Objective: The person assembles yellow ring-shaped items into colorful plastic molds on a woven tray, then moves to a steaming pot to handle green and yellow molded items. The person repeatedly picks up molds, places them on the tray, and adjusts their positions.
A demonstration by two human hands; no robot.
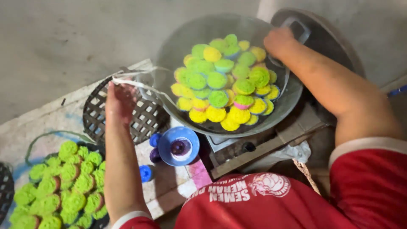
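Note:
A wide grey steaming pan (292, 99) sits on a stove and holds a heap of small steamed cakes (224, 82) in green, yellow and pink. My right hand (277, 42) grips the far right side of the tray under the cakes, beside a dark lid (322, 34). My left hand (120, 101) is at the pan's left side, palm toward it, with white string (135, 82) running from it to the tray. Steam blurs the pan's near rim.
A dark woven basket (144, 118) lies left of the pan. Another tray of green cakes (63, 186) sits at the lower left. A blue funnel (178, 146) and small blue-capped bottles (146, 173) stand in front of the stove (254, 146).

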